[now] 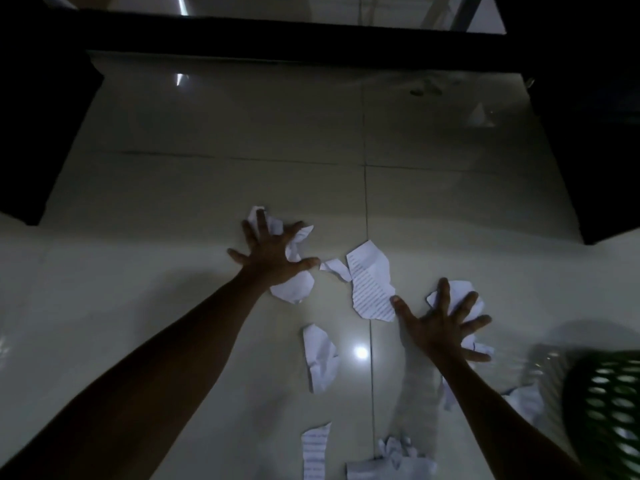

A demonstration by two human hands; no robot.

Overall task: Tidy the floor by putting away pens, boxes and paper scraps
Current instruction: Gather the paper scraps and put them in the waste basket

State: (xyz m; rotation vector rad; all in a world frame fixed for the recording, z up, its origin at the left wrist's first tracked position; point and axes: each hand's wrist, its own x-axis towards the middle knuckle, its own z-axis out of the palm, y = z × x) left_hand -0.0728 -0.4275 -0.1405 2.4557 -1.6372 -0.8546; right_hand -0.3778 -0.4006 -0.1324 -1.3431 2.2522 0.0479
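Both hands splayed flat, nothing clamped: left hand (273, 252) presses a crumpled scrap (294, 289), right hand (441, 327) covers another scrap (462, 294). Lined torn sheet (370, 282) lies between them on the floor, long axis pointing away, nearer right thumb

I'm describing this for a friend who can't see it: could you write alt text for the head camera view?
Two bare hands, left and right, spread open over torn paper scraps scattered on a glossy tiled floor in dim light. Each hand is over a crumpled piece, fingers splayed, not yet closed. A green mesh basket shows at the right edge.
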